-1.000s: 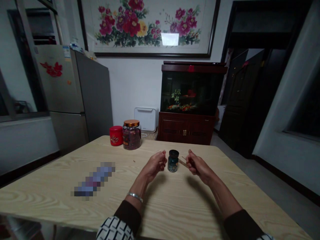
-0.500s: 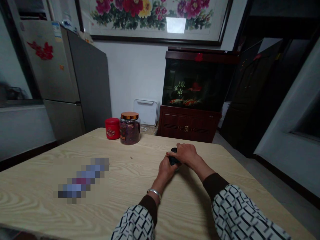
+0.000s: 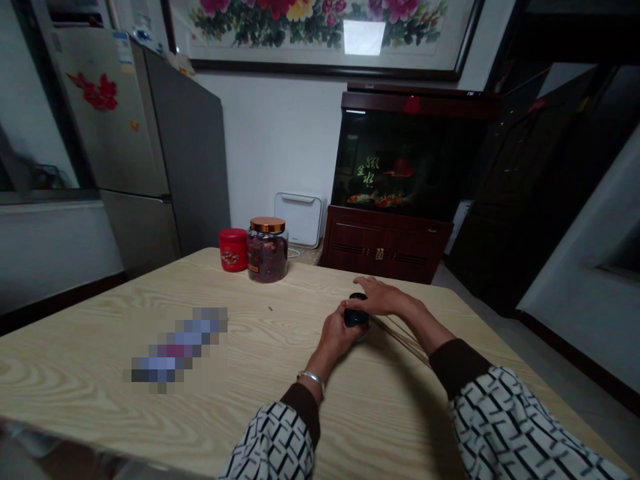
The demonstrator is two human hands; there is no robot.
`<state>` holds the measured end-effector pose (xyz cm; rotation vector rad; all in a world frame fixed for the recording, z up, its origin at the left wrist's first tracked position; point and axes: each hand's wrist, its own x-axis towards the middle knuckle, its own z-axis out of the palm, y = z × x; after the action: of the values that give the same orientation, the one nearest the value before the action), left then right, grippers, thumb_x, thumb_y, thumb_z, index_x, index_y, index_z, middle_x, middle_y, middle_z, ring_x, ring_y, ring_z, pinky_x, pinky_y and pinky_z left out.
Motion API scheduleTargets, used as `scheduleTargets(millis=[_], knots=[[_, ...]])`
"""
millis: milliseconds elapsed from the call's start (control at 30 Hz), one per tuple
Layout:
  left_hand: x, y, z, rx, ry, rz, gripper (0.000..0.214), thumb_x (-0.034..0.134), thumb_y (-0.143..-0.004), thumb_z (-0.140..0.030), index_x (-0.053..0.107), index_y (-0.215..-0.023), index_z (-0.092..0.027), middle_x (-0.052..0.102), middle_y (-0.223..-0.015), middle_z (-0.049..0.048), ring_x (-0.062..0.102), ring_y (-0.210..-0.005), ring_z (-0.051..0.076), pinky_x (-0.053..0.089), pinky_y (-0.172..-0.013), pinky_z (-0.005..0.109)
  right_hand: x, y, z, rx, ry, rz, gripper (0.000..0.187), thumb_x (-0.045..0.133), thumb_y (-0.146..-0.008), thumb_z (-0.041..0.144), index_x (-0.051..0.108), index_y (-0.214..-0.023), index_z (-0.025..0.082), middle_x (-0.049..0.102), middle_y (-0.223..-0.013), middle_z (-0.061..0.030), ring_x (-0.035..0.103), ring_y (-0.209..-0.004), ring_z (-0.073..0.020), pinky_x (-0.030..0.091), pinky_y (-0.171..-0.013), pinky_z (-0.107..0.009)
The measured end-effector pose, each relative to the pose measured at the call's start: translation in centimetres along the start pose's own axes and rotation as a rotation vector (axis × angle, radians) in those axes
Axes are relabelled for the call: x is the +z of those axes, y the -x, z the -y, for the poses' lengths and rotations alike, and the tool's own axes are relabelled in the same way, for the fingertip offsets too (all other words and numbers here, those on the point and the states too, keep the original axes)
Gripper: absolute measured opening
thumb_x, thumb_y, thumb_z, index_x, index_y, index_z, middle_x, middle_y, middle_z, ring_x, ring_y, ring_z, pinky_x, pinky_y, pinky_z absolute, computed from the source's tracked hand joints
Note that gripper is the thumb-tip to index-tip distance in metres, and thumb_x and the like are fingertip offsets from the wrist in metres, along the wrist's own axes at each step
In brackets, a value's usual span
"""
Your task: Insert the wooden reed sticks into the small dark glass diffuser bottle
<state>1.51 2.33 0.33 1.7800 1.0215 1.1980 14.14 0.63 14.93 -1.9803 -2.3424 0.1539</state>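
A small container with a black top (image 3: 356, 317) stands on the wooden table (image 3: 240, 413) right of the middle. My left hand (image 3: 336, 335) is wrapped around its near left side. Above and behind the black top reaches my right hand (image 3: 381, 297), its fingers stretched out and apart, the thumb touching or just over the top. Most of the container's body is hidden by my left hand. Several thin brown sticks (image 3: 403, 341) lie beside it and run under my right forearm; their kind is unclear.
Toward the table's far edge stand a red canister (image 3: 233, 251) and a glass jar (image 3: 269, 257) with a copper-coloured lid and dark dried contents. A blurred-out long item (image 3: 177, 350) lies at the left. Beyond are a fridge (image 3: 195, 147) and a fish tank (image 3: 395, 160).
My right hand has loosened, its fingers lifting and spreading over the black top. Thin sticks now show under the right forearm. The whole view has shifted slightly.
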Motion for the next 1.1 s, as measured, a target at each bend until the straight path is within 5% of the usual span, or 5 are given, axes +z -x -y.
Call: scheduleTargets(millis=[133,300,500,833,1100], knots=[[-0.2,0.2,0.1,-0.004,0.014,0.012,0.051,0.077,-0.07,-0.032,0.061,-0.116,-0.017,0.072,-0.099,0.0067,0.066,-0.088,0.022,0.047,-0.075,0.028,0.3,0.1,0.4,0.091,0.108,0.051,0.059,0.056,-0.08,0.054,0.064,-0.121,0.012,0.065,-0.119,-0.0231,0.059,-0.113,-0.0407,0.041,-0.094,-0.053],[-0.6,0.6,0.0,0.022,0.02,0.021,0.05,0.078,-0.068,-0.032,0.062,-0.113,-0.017,0.072,-0.099,0.0066,0.065,-0.088,0.022,0.047,-0.074,0.028,-0.2,0.3,0.1,-0.196,-0.074,0.063,0.094,0.071,-0.068,0.04,0.031,-0.151,0.02,0.04,-0.151,-0.0158,0.047,-0.131,-0.029,0.04,-0.102,-0.038],[-0.6,0.8,-0.1,0.003,0.045,0.028,0.051,0.077,-0.069,-0.031,0.062,-0.116,-0.017,0.071,-0.099,0.0065,0.065,-0.089,0.022,0.048,-0.076,0.029,-0.2,0.4,1.3,0.071,0.163,0.017,0.057,0.057,-0.079,0.059,0.067,-0.113,0.014,0.068,-0.115,-0.0218,0.063,-0.107,-0.0372,0.045,-0.085,-0.044],[-0.8,1.0,0.3,0.009,0.052,0.05,0.052,0.078,-0.068,-0.034,0.061,-0.113,-0.016,0.071,-0.098,0.0072,0.064,-0.087,0.022,0.047,-0.072,0.027,-1.0,0.3,-0.1,-0.299,-0.052,0.128,0.052,0.063,-0.066,0.016,0.065,-0.118,0.022,0.065,-0.118,-0.0082,0.061,-0.105,-0.0233,0.046,-0.087,-0.03],[-0.8,1.2,0.0,0.05,0.128,0.067,0.05,0.075,-0.069,-0.023,0.061,-0.117,-0.017,0.07,-0.102,0.0053,0.064,-0.091,0.02,0.048,-0.08,0.027,0.0,0.4,1.0,0.033,0.171,0.063,0.063,0.055,-0.08,0.065,0.065,-0.116,0.014,0.067,-0.117,-0.0202,0.064,-0.105,-0.0336,0.047,-0.082,-0.038]])
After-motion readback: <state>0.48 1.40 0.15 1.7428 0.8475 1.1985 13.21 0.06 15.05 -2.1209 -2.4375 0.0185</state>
